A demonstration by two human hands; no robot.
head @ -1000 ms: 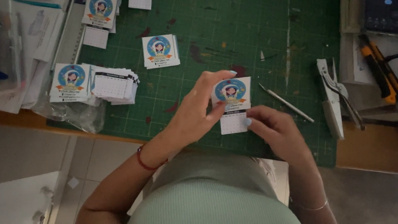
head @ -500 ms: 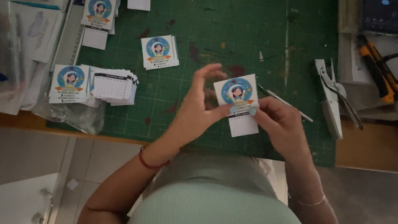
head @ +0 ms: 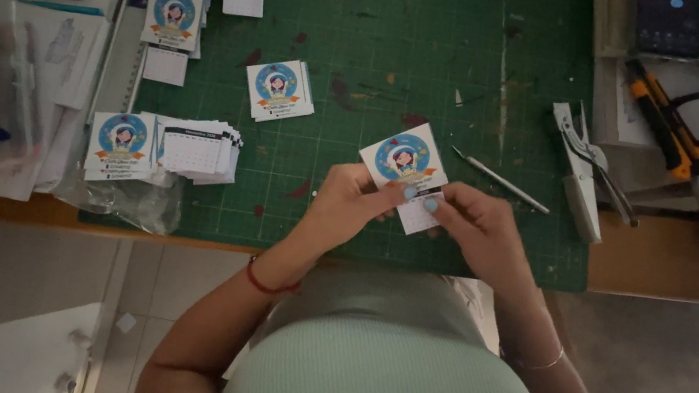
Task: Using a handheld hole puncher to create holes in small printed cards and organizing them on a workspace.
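Now we hold the little picture card point(head: 404, 161) over the green mat point(head: 369, 39), left hand point(head: 348, 205) and right hand point(head: 474, 230) both pinching its small white pad. Next, we think, it needs pressing on straight.

The cutting mat point(head: 439, 47) is bare across its centre and far-right area. Obstacles: a card point(head: 278, 90) left of centre, card stacks point(head: 165, 145) at the left edge, a scalpel point(head: 501, 180) and a stapler point(head: 579, 171) near the right edge.
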